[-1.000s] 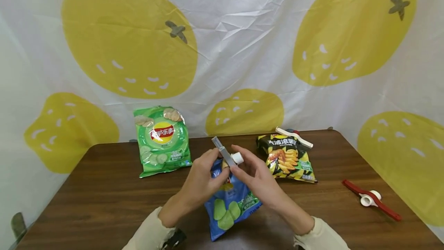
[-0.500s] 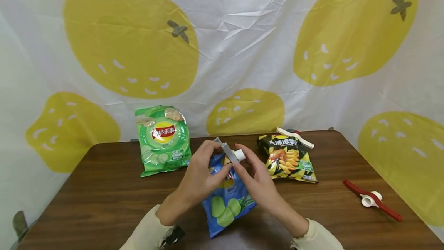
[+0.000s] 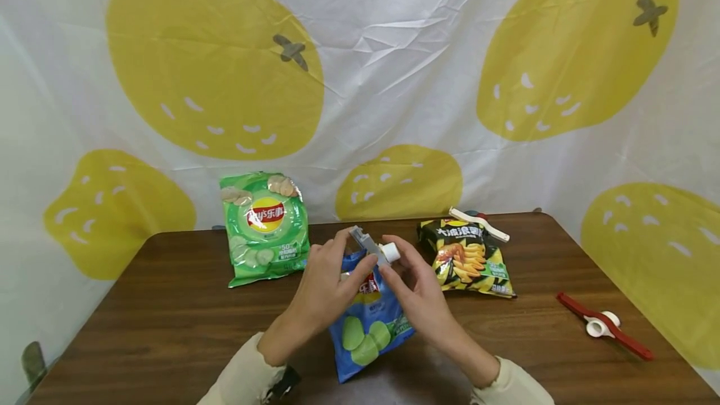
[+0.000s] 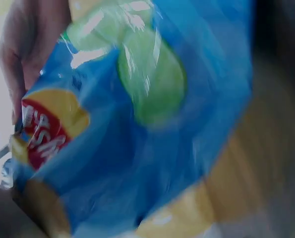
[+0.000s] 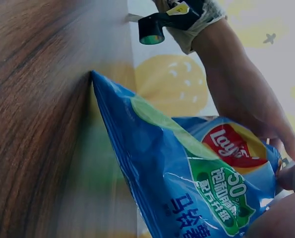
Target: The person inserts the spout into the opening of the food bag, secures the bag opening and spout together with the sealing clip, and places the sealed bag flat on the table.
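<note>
A blue Lay's chip bag (image 3: 372,314) hangs between both hands, its gathered top held in a grey bag clip (image 3: 367,244) with a white cap (image 3: 390,252). My left hand (image 3: 319,286) grips the clip's left part and the bag's top, thumb in front. On the other side, my right hand (image 3: 423,295) pinches the clip near the cap. Close up, the bag (image 4: 157,74) fills the left wrist view and hides most of the clip. In the right wrist view, the bag's lower corner (image 5: 98,84) hangs at the wooden table.
A green Lay's bag (image 3: 267,230) stands at the back left. At the back right lies a black chip bag (image 3: 464,255) with a white clip (image 3: 479,222) at its top. A red clip with white rings (image 3: 602,322) lies on the table (image 3: 169,317) at right.
The clip's two arms, seen apart half a second ago, now lie together. Both hands and the bag have shifted slightly to the right of where they were one second ago.
</note>
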Tool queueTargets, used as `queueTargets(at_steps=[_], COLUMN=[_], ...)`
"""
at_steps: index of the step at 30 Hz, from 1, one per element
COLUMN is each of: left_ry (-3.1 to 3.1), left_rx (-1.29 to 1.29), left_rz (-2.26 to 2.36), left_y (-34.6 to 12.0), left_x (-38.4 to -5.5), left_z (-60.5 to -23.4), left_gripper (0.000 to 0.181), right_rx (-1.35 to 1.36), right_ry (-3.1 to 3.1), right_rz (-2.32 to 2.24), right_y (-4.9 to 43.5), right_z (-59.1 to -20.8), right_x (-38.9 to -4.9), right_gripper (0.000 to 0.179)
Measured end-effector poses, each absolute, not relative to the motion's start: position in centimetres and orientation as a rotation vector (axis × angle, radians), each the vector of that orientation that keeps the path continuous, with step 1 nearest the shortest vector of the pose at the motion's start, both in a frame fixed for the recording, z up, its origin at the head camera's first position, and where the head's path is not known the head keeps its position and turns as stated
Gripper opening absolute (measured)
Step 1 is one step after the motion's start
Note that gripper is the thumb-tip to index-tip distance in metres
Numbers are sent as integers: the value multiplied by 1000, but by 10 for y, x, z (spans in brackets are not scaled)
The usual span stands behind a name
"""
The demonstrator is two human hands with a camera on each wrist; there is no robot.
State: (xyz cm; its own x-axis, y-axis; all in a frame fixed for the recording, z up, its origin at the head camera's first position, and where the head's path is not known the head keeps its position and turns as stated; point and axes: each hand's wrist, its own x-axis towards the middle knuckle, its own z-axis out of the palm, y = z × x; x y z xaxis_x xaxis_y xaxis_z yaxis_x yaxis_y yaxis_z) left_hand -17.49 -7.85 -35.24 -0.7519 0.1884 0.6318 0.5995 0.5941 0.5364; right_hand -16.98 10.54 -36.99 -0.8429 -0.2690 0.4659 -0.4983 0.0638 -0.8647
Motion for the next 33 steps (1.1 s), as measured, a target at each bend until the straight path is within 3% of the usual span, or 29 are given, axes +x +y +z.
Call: queueTargets(at_steps=[6, 13, 25, 33], left_ry=[-2135, -2139, -2194, -2165], left_rx=[-697, -703, -750, -815], left_rz=[-1291, -1279, -1293, -1377], left_y=[-77, -78, -74, -74], left_x=[-175, -175, -171, -171], left_z=[-355, -356, -357, -356], left_gripper=[16, 16, 18, 12], right_rx=[806, 758, 761, 802], right_ry=[-2188, -2219, -2243, -2239], right_rz=[1921, 1901, 1688, 1796], right_y=[105, 107, 106, 109], right_z=[-367, -363, -370, -366], right_x=[-168, -169, -168, -169], right_gripper=[40, 29, 26, 26])
